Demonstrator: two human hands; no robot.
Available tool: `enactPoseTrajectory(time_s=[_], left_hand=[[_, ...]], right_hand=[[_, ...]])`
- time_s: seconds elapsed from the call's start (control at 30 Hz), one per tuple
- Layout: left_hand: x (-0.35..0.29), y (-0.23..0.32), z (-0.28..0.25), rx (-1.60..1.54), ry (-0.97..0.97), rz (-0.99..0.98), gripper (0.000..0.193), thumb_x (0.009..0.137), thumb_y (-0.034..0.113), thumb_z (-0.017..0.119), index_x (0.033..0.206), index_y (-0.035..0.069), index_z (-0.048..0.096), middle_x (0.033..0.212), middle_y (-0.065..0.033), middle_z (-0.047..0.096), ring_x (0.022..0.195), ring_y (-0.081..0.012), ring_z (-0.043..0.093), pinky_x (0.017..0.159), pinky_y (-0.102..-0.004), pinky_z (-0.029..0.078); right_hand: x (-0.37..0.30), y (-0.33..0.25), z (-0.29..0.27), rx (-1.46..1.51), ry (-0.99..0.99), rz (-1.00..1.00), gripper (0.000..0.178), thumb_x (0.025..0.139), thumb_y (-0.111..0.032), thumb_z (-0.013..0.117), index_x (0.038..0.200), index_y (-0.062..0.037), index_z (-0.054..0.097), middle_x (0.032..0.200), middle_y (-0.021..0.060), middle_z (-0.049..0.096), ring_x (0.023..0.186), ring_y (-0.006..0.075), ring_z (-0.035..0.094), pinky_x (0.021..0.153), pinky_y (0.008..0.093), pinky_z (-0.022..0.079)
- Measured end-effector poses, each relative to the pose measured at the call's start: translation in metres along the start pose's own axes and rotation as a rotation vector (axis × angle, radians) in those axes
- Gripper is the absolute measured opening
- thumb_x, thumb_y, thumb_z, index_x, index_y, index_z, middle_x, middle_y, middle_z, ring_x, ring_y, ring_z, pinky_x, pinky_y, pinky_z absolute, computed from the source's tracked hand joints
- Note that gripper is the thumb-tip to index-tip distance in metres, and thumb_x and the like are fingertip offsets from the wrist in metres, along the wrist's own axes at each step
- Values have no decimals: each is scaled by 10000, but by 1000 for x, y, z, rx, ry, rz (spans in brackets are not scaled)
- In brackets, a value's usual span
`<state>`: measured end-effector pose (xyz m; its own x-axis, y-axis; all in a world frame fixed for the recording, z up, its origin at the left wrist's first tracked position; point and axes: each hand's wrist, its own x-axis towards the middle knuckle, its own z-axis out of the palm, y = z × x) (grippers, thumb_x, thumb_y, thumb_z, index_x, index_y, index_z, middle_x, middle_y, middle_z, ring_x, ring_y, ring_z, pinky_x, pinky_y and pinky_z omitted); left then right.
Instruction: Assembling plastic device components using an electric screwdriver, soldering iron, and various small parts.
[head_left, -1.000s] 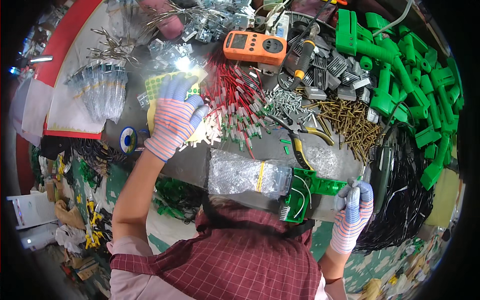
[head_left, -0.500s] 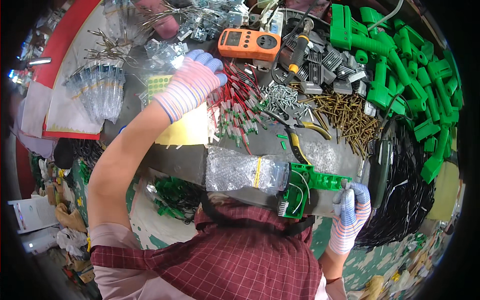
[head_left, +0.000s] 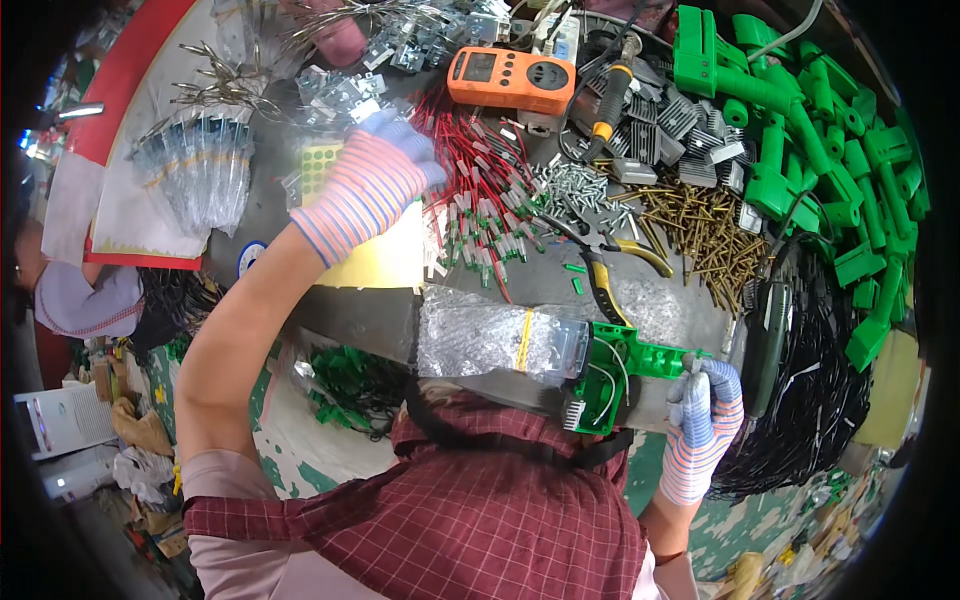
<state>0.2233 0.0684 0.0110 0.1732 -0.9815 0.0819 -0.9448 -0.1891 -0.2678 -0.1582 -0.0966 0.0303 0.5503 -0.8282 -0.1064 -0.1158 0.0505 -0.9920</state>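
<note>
My right hand [head_left: 705,430], in a striped glove, grips the narrow end of a green plastic housing half [head_left: 655,360] between thumb and fingers. The housing lies open side up at the near table edge, with a pale wire and a grey finned metal piece [head_left: 574,414] in its wide part. My left hand [head_left: 365,185], gloved alike, reaches over the table with its fingers apart. It hovers between loose metal brackets [head_left: 345,92] and a bundle of red wires [head_left: 470,165]; its fingertips are partly hidden. A clear plastic bag with a yellow band [head_left: 480,338] adjoins the housing.
Yellow-and-black pliers [head_left: 603,285] lie mid-table beside silver screws [head_left: 580,195] and brass screws [head_left: 705,235]. Behind stand an orange meter [head_left: 510,80], a soldering iron [head_left: 612,100] and finned heat sinks [head_left: 655,140]. Green housings [head_left: 800,120] and black cables [head_left: 800,400] pile up at right.
My left hand has shifted slightly left and nearer to me, away from the red wires. My right hand keeps its grip on the green housing; the whole view has shifted a little.
</note>
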Motion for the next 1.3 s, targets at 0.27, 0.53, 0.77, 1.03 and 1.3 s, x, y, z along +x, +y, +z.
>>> enactPoseTrajectory(time_s=[0.27,0.53,0.77,1.03,1.3], left_hand=[[7,-14,12,21,36,189,178,767,176,666,944,177,687,1029,-28,639,1106,-248,580,1093,-461,365],[3,-17,-11,-645,-9,-45,104,865,113,667,962,82,643,1056,-62,670,1022,-263,629,1062,-472,394],[7,22,-33,-1446,468,-431,175,951,79,608,1109,21,557,1069,-96,692,993,-140,643,887,-294,514],[-8,140,-64,-2441,699,-259,206,1023,123,502,1217,92,563,1001,-60,598,763,-149,558,793,-393,505],[-20,180,12,-3139,490,-313,243,1004,180,563,1222,76,585,915,-19,572,625,-59,438,532,-209,379]], right_hand=[[-4,0,-1,35,19,-1,181,930,-163,672,1067,-47,658,901,26,674,664,50,544,597,194,401],[-1,4,-19,-31,21,-65,160,931,-139,669,1058,-43,654,913,22,665,701,54,542,641,216,433],[4,3,-25,-159,2,-88,202,879,-37,706,1074,-21,656,985,48,683,847,87,600,785,239,478],[17,-29,-3,-693,-242,-419,177,804,-6,713,978,-31,696,798,104,673,649,239,626,607,313,484],[34,-16,10,-1077,-424,-557,131,765,-76,725,869,-85,647,757,104,652,670,305,639,616,400,508]])
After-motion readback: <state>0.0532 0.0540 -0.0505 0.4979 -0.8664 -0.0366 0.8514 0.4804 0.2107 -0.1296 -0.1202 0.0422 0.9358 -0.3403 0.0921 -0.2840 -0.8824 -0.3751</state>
